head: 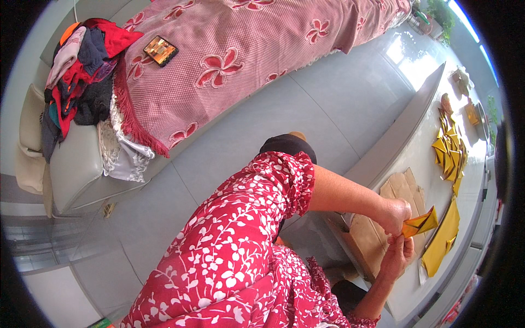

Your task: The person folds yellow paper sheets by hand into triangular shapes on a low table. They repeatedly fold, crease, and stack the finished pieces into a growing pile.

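My left hand [397,214] grips the near end of a folded piece of gold paper [422,223], which sticks out to the right with layered flaps. Below it, the fingertips of my right hand [397,256] pinch the same end, close against the left fingers. Both hands are above a flattened piece of brown cardboard [365,238] on the pale table [424,164]. Beside the right hand lies a stack of flat gold sheets [443,242]. Farther up the table, several folded gold papers [451,153] are heaped together.
Past the heap stand a gold-coloured box [471,114] and other small items in glare. Behind the tiled floor [262,119], a sofa [78,168] bears a red-flowered cover [262,45], a phone with a lit screen [160,51] and piled clothes [82,69]. Potted greenery [439,14] stands far off.
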`<action>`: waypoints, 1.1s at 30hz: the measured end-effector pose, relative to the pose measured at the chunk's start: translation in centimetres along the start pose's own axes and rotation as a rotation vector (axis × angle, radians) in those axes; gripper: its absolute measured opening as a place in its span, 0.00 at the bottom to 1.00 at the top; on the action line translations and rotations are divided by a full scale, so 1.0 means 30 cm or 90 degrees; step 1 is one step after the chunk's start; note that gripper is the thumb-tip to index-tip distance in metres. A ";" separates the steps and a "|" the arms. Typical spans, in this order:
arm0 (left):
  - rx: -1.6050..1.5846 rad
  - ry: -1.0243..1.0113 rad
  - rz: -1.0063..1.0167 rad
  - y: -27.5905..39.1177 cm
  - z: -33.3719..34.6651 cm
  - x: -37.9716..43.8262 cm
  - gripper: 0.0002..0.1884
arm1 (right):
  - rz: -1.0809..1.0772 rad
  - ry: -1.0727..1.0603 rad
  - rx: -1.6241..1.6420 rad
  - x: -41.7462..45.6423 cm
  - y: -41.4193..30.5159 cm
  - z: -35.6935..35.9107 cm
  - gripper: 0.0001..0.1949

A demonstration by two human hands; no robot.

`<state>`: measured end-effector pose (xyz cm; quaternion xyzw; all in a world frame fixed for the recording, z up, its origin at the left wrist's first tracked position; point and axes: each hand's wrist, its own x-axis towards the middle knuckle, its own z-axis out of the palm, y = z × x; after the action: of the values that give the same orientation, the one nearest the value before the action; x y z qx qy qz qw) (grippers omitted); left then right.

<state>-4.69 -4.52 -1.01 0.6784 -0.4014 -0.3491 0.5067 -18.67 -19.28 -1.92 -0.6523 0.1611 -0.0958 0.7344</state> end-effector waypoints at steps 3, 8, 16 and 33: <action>-0.036 -0.002 0.004 0.002 -0.002 0.001 0.07 | -0.038 -0.023 -0.060 0.014 0.014 -0.049 0.03; 0.010 0.056 0.043 -0.058 0.021 0.067 0.06 | -0.074 -0.025 -0.008 0.043 0.006 -0.085 0.02; 0.164 0.088 0.076 -0.053 -0.014 0.017 0.08 | -0.068 0.104 -0.008 0.091 0.014 -0.150 0.05; 0.360 -0.101 -0.057 0.025 -0.038 -0.067 0.16 | 0.064 0.046 -0.070 0.118 -0.052 -0.029 0.09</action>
<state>-4.70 -2.36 0.14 0.7804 -0.4906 -0.2973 0.2486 -15.59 -21.55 -0.84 -0.6791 0.2248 -0.0734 0.6950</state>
